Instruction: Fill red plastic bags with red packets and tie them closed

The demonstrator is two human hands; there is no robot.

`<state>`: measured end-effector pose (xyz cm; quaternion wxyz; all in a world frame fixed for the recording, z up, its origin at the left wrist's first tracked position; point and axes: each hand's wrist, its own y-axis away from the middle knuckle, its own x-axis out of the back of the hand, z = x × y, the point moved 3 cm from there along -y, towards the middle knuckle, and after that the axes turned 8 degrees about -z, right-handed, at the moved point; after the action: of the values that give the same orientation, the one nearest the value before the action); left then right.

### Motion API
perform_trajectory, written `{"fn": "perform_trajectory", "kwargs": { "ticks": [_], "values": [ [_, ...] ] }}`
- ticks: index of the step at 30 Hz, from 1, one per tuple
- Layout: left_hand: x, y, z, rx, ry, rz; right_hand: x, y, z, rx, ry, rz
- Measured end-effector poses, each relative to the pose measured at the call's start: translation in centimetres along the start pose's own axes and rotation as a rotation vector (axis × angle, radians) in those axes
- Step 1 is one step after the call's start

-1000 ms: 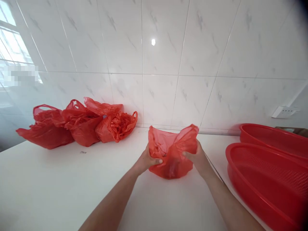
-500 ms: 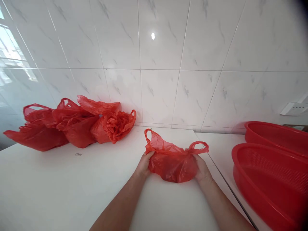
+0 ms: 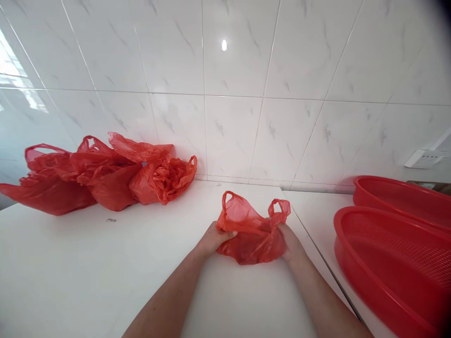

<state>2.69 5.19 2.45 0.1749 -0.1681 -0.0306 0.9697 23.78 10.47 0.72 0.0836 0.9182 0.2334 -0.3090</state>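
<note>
A red plastic bag (image 3: 248, 239) with two loop handles is between my hands, over the white table. My left hand (image 3: 215, 238) grips its left side, the thumb lying across the front. On the right side, my right hand (image 3: 289, 240) closes round the plastic, its fingers partly hidden behind the bag. Something darker shows faintly through the thin film, but I cannot make out what it is. Both handles stick up above my hands.
Several filled red plastic bags (image 3: 114, 188) stand in a row at the back left against the tiled wall (image 3: 232, 136). Two red plastic baskets (image 3: 373, 277) lie at the right, past a seam in the white table (image 3: 70, 272). A socket (image 3: 424, 158) is on the wall.
My hands have drawn slightly closer together and the bag has narrowed and bunched. Its right handle now stands more upright. The view has shifted a little.
</note>
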Motion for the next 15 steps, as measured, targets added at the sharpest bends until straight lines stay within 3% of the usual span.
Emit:
{"fn": "perform_trajectory", "kwargs": {
  "ticks": [4,7,12,15],
  "values": [
    [-0.1,0.0,-1.0,0.02,0.363,0.056,-0.6,0.0,-0.7,0.049,-0.069,-0.005],
    [0.0,-0.1,-1.9,0.08,0.505,0.028,-1.6,-0.1,-0.7,0.115,-0.195,-0.021],
    [-0.3,-0.1,-1.9,-0.026,0.438,-0.063,-4.7,0.0,1.3,-0.049,-0.087,-0.086],
    [-1.4,-0.2,-1.3,-0.042,0.369,-0.165,-6.4,0.4,2.1,-0.038,0.009,-0.095]
  ]
}}
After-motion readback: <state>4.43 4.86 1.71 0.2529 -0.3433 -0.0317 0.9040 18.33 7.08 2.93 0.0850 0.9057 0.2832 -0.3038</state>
